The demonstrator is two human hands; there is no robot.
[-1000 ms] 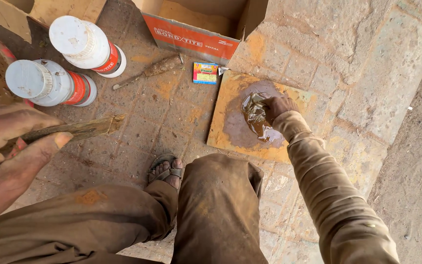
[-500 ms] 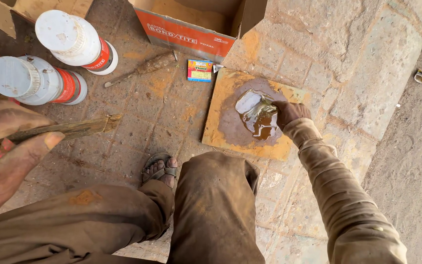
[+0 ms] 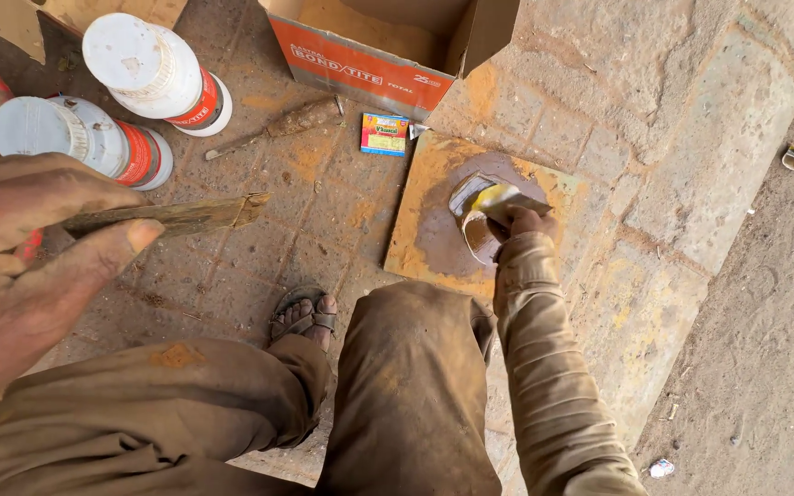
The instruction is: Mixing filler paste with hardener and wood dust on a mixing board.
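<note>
At the left of the frame the left hand (image 3: 20, 276) is clenched around a flat wooden stick (image 3: 172, 216). Above it, upper left, two white lidded jars (image 3: 130, 92) lie closed, contents hidden. At top centre an orange cardboard box (image 3: 369, 55) stands open, seemingly bare inside. Right of centre the right hand (image 3: 527, 223) grips a scraper (image 3: 498, 197) in brown paste (image 3: 470, 230) on a square board (image 3: 425, 248).

An outdoor roadside work spot, not a proper shop: dusty paving stones (image 3: 323, 211) beside bare dirt (image 3: 765, 349), an open carton (image 3: 388, 46), two white tubs (image 3: 112, 101), and a paste-smeared board (image 3: 434, 239) on the ground.
</note>
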